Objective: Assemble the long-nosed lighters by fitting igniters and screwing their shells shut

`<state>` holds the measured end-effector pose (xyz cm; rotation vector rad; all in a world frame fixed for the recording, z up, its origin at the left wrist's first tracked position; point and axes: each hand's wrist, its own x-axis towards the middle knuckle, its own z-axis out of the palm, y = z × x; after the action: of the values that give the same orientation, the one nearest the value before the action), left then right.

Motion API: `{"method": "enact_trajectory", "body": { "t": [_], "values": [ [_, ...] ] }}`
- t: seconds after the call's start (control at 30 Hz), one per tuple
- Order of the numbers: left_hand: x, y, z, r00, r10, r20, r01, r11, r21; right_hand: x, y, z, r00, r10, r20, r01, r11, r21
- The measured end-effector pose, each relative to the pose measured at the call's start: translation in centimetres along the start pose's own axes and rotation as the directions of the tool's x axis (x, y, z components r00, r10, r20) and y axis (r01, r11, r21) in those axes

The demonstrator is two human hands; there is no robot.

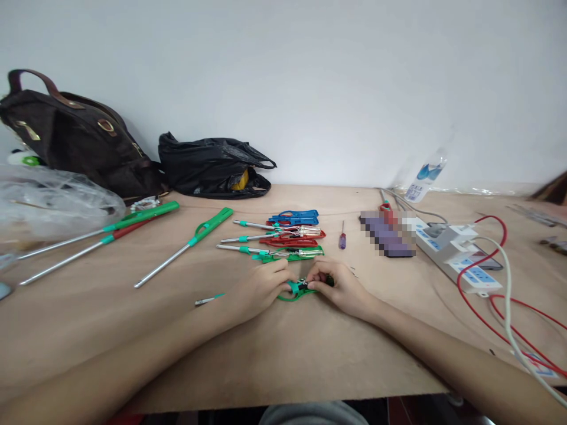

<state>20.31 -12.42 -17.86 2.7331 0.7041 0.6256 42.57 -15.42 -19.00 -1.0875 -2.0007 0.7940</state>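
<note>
Both of my hands are at a partly opened green long-nosed lighter (pixel 290 297) near the middle of the table. My left hand (pixel 261 288) is closed on it around the teal collar, and its metal tube (pixel 206 301) sticks out to the left of my wrist. With fingers pinched, my right hand (pixel 341 287) grips a small black part (pixel 303 286) in the casing; thin wires show beside it. Just beyond lie opened lighters: a green one (pixel 290 254), a red one (pixel 292 239) and blue casing halves (pixel 295 218). A small purple screwdriver (pixel 342 240) lies further right.
Whole lighters, including a green one (pixel 212 226), lie at left near a clear plastic bag (pixel 57 195). A brown bag (pixel 88 141) and black plastic bag (pixel 208 165) stand behind. At right are a power strip (pixel 469 271), red cable (pixel 465 301) and plastic bottle (pixel 427 174).
</note>
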Motion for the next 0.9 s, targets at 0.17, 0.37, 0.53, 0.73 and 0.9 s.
{"method": "enact_trajectory", "body": {
  "t": [0.17, 0.37, 0.53, 0.73, 0.9],
  "values": [
    [-0.02, -0.05, 0.09, 1.0, 0.011, -0.011, -0.011, 1.0, -0.003, -0.02, 0.0, -0.06, 1.0, -0.005, 0.01, 0.005, 1.0, -0.01],
    [-0.04, -0.11, 0.22, 1.0, 0.015, -0.018, -0.015, 1.0, -0.009, 0.01, -0.12, -0.06, 1.0, -0.014, 0.006, 0.014, 1.0, -0.005],
    [-0.18, -0.31, 0.62, 0.999, 0.037, -0.032, -0.035, 0.998, 0.056, -0.01, -0.24, -0.02, 1.0, -0.023, 0.005, 0.023, 0.999, -0.021],
    [-0.36, -0.09, 0.8, 0.998, 0.058, -0.027, -0.054, 0.989, 0.136, -0.08, -0.14, 0.05, 0.999, -0.04, -0.004, 0.04, 0.999, -0.019],
    [-0.37, 0.31, 0.58, 0.998, 0.054, -0.016, -0.051, 0.991, 0.121, -0.17, 0.05, 0.21, 1.0, -0.001, -0.017, 0.002, 1.0, 0.023]
  ]
}}
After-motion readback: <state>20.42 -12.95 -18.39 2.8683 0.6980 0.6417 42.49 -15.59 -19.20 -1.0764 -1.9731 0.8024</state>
